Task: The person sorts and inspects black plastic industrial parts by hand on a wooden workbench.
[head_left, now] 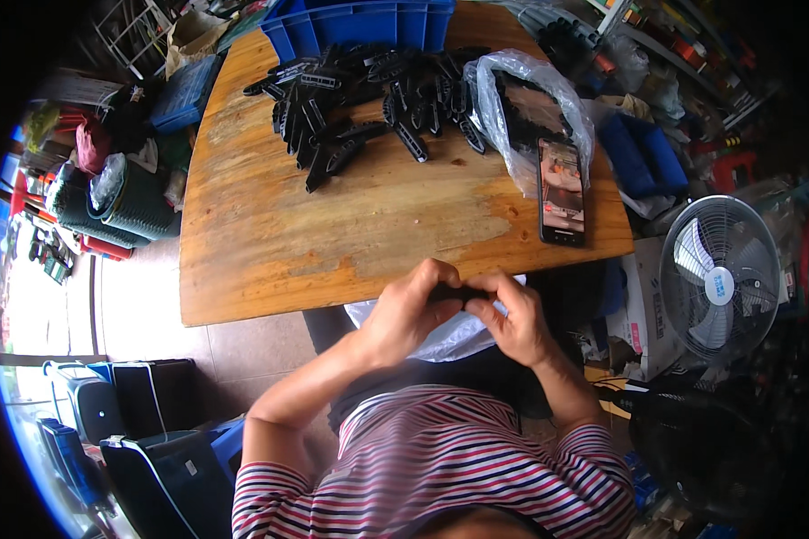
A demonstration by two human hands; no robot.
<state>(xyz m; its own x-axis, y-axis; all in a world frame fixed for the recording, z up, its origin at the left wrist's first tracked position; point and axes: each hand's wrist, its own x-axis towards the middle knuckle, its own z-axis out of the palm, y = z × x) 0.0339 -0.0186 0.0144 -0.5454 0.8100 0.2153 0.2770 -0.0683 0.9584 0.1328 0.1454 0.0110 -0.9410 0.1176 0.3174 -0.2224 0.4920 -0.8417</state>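
Note:
In front of my body, at the table's near edge, both hands are closed on one small black plastic part (456,293). My left hand (403,313) grips its left end, with the thumb and curled fingers around it. My right hand (515,322) pinches the right end between thumb and fingers. Much of the part is hidden by my fingers. Beneath the hands, a whitish plastic bag (454,343) lies over my lap. Farther off on the wooden table (279,242) spreads a loose pile of long black plastic pieces (319,112).
Behind the pile stands a blue crate (360,31). A clear plastic bag (512,166) with dark contents sits at the right, and a lit phone (563,193) leans by it. Off the table's right side are a fan (719,283) and a blue bin (643,157); dark baskets (130,202) stand left.

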